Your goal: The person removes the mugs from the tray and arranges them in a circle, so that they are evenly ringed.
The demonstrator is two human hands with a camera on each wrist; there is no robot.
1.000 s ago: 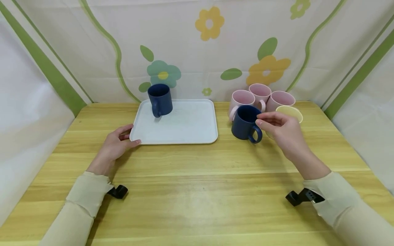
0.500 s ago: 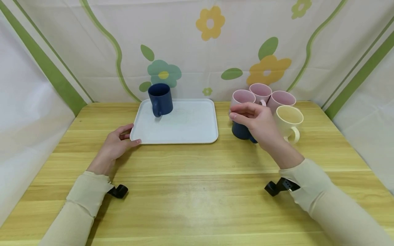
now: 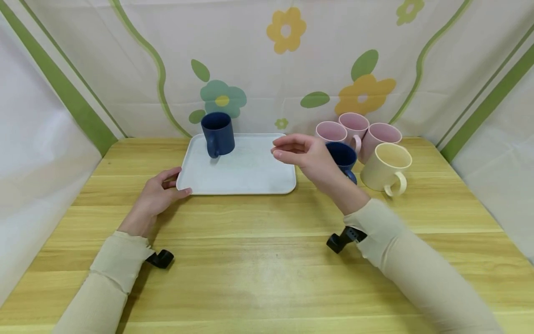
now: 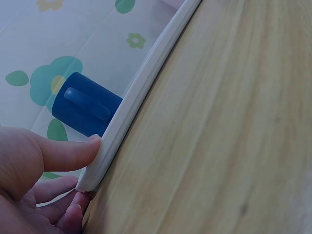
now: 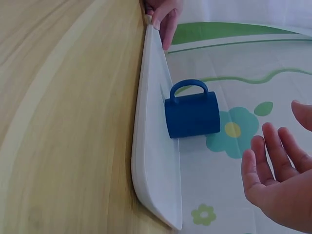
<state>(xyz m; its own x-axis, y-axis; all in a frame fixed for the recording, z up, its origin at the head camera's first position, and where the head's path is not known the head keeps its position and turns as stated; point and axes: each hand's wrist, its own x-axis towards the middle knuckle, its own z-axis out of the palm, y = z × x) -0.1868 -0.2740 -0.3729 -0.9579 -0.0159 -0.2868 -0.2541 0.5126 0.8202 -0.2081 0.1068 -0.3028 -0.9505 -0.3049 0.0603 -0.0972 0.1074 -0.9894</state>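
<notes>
A white rectangular tray (image 3: 238, 178) lies on the wooden table, with one navy mug (image 3: 222, 139) upright near its back left corner. My left hand (image 3: 156, 197) holds the tray's front left corner; in the left wrist view, the thumb (image 4: 73, 155) is on the rim and the other fingers are around the corner. Above the tray's right end is my right hand (image 3: 314, 162), fingers loosely bent and nothing in them. The right wrist view shows that hand (image 5: 282, 183) apart from the mug (image 5: 193, 115). A second navy mug (image 3: 343, 157) stands partly hidden behind the right hand.
Right of the tray, three pink mugs (image 3: 381, 139) cluster at the table's back. A pale yellow mug (image 3: 384, 171) stands in front of them, handle towards me. Behind the table (image 3: 250, 260) hangs a flower-print cloth (image 3: 258, 60).
My right hand has moved left from beside the second navy mug, passing over it to the tray's right end. That mug stays among the others. My left hand and the tray have not moved.
</notes>
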